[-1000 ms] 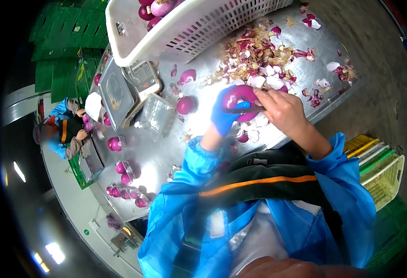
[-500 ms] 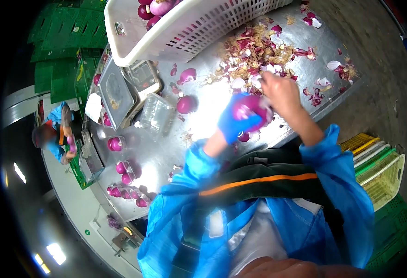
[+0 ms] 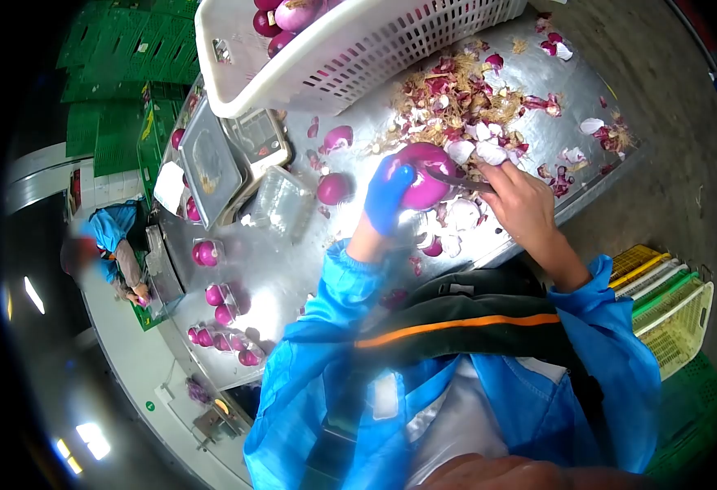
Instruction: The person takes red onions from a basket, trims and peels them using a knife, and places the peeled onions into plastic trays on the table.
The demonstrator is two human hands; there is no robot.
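Observation:
Gripped in my blue-gloved left hand (image 3: 388, 193) is a large purple onion (image 3: 425, 175). My bare right hand (image 3: 518, 198) is closed on a small dark knife (image 3: 461, 181), whose blade lies against the onion's right side. Just beyond my hands, a heap of onion skins and roots (image 3: 448, 102) spreads over the metal table (image 3: 309, 269). A single onion (image 3: 333, 189) rests left of my left hand, beside an open clear plastic box (image 3: 280, 204).
A white basket (image 3: 358, 61) holding onions stands at the far side. Scales (image 3: 254, 143) are at the left, with packed onions (image 3: 220, 304) nearer. Beyond them a co-worker (image 3: 118, 253) bends over. Crates (image 3: 669, 318) stand at the lower right.
My right hand has come back from the skin heap, and the knife is at the onion again. The onion is turned in my left hand. The co-worker has leaned lower.

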